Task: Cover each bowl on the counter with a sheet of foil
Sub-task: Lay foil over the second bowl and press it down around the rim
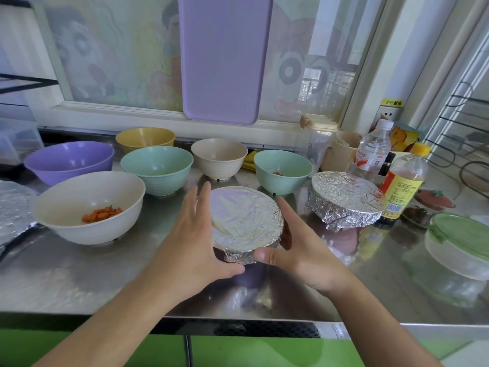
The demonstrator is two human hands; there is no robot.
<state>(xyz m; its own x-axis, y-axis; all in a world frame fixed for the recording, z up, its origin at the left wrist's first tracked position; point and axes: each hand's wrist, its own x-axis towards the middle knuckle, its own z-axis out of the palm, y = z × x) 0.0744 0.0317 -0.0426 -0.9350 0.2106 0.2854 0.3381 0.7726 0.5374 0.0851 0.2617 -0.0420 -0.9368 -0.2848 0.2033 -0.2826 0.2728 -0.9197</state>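
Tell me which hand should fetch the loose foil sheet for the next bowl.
Left, probably. The foil sheet lies at the counter's far left edge, on the left hand side. The right hand sits farther away, across the foil-covered bowl both hands touch.

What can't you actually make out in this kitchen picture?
- Head view: contents of the foil-covered bowl between the hands and the second foil-wrapped bowl; foil hides them.
- Inside of the yellow bowl at the back: its near wall blocks it.
- Crumpled foil sheet at the left: cut by the frame edge.
- Label text on the yellow-capped bottle: too small.
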